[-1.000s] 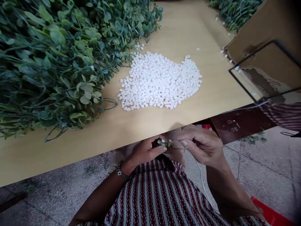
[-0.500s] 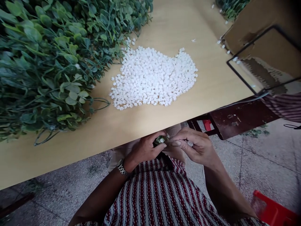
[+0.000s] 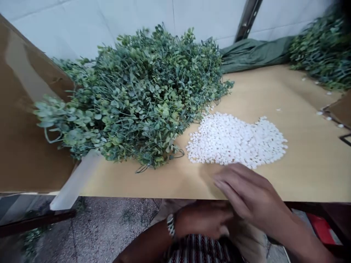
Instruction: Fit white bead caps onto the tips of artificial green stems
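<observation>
My left hand (image 3: 207, 220) is low over my lap, just under the table edge, blurred. Its fingers look curled, and whatever they hold is hidden. My right hand (image 3: 248, 195) reaches over the table edge, fingers stretched to the left and somewhat blurred, with nothing visible in them. Just beyond its knuckles lies a spread pile of small white bead-like pieces (image 3: 233, 138). To the left of the pile sits a big heap of green artificial leaf sprigs (image 3: 148, 98), with wiry stem loops sticking out at its near side.
A cardboard box (image 3: 30, 120) stands at the left end of the tabletop (image 3: 161, 184). A translucent pale strip (image 3: 78, 180) overhangs the front edge. Green cloth (image 3: 255, 54) and more foliage (image 3: 323, 51) lie at the back. Something red (image 3: 319, 228) shows below right.
The view has swung up and left. My right hand has left the small leafy piece with a white centre that my left hand held, and moved up over the table beside the white pile.
</observation>
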A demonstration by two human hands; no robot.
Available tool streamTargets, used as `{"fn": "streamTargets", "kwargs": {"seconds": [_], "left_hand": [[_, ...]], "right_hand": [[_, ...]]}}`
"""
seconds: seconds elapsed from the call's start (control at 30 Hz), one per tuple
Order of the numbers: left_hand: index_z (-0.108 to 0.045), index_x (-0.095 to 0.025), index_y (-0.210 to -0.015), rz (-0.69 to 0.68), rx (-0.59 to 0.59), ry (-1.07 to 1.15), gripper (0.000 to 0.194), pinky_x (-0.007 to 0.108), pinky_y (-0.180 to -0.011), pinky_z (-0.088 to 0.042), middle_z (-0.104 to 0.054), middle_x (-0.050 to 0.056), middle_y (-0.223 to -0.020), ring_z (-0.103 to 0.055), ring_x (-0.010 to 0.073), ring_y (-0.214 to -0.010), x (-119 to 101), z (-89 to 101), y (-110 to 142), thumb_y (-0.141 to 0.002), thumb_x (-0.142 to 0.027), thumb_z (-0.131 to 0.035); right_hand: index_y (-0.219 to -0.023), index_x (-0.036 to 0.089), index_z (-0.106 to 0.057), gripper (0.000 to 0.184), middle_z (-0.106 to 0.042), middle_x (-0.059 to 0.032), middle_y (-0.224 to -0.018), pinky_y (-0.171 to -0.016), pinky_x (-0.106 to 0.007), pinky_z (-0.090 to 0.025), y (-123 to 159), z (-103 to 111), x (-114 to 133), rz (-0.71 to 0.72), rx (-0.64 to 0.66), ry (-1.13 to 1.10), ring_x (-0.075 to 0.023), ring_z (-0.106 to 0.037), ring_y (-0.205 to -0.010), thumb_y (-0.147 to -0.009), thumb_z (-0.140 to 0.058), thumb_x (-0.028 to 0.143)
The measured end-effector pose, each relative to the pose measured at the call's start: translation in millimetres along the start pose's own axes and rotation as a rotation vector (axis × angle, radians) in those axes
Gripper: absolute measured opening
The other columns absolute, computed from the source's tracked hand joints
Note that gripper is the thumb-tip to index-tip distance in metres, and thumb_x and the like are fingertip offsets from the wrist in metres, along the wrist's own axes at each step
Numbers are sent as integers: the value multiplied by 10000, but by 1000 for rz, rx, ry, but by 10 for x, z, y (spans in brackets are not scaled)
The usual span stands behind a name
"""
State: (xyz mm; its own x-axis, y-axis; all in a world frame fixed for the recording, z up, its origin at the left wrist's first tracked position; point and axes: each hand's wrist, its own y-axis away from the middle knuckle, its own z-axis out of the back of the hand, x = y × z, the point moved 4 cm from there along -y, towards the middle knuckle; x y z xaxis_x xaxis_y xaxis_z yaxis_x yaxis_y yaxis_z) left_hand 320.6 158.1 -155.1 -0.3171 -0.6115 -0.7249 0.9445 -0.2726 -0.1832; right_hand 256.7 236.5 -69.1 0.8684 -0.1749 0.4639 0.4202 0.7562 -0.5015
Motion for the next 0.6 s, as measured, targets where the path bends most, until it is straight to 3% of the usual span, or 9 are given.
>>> {"fn": "streamTargets", "kwargs": {"seconds": [0.03, 0.07, 0.1, 0.13, 0.2, 0.27, 0.37, 0.47, 0.6], "left_hand": [[-608, -213, -629, -166, 96, 8, 172, 170, -538, -498, -649, -53, -637, -613, 115, -600, -187, 119, 80, -657, -296, -756], [-607, -183, -655, -383, 181, -23, 158, 178, -611, -520, -665, -22, -660, -626, 122, -632, -385, 260, 176, -732, -283, -701], [-627, -155, -748, -452, 190, -70, 72, 190, -744, -526, -694, 10, -751, -644, 130, -724, -508, 437, 249, -799, -205, -625], [-633, -132, -827, -453, 115, -122, 68, 217, -861, -506, -706, 43, -830, -651, 146, -826, -583, 644, 296, -828, -176, -581], [-616, -96, -966, -367, -170, -312, 158, 347, -1029, -420, -702, 114, -949, -624, 206, -998, -607, 1068, 357, -834, -148, -546], [-600, -103, -1037, -277, -410, -567, 247, 483, -1075, -339, -673, 159, -1064, -544, 271, -1155, -498, 1385, 406, -799, -98, -533], [-518, -127, -1211, -90, -475, -887, 382, 548, -1089, -271, -595, 177, -1231, -472, 297, -1241, -151, 1624, 419, -829, -125, -516], [-464, -156, -1282, 47, -512, -987, 408, 524, -1104, -254, -561, 154, -1280, -465, 283, -1250, 131, 1763, 437, -875, -193, -470], [-542, -165, -1204, 73, -473, -1007, 350, 546, -1105, -234, -555, 158, -1283, -450, 312, -1263, 172, 1778, 446, -860, -215, -504]], "right_hand": [[-892, 148, -626, 141, -624, -74, -793, -680, -321, -466, -213, -62, 7, 27, 21, 76, -191, -576, -749, -885, -486, 133], [-886, 138, -640, 148, -627, -91, -820, -708, -351, -458, -418, -148, 9, 49, 78, 157, -218, -577, -784, -878, -492, 145], [-878, 128, -652, 153, -627, -104, -834, -720, -373, -445, -605, -244, 1, 53, 143, 242, -242, -573, -808, -865, -500, 142], [-881, 119, -661, 154, -628, -112, -845, -721, -382, -433, -768, -338, -15, 36, 203, 319, -258, -568, -821, -851, -511, 135], [-880, 118, -674, 164, -639, -118, -902, -718, -376, -412, -1000, -517, -25, 45, 327, 403, -271, -568, -866, -833, -517, 106], [-851, 133, -681, 163, -649, -104, -908, -706, -360, -402, -1116, -630, -16, 67, 401, 417, -263, -574, -880, -821, -526, 94], [-825, 156, -677, 165, -659, -75, -845, -701, -348, -404, -1139, -599, 25, 112, 337, 413, -236, -590, -819, -850, -515, 139], [-797, 152, -668, 181, -654, -63, -764, -673, -333, -419, -1032, -370, 72, 174, 163, 415, -211, -596, -727, -865, -500, 140], [-840, 140, -653, 161, -651, -59, -742, -647, -296, -453, -742, 21, 58, 149, -35, 259, -176, -604, -681, -872, -495, 134]]}}
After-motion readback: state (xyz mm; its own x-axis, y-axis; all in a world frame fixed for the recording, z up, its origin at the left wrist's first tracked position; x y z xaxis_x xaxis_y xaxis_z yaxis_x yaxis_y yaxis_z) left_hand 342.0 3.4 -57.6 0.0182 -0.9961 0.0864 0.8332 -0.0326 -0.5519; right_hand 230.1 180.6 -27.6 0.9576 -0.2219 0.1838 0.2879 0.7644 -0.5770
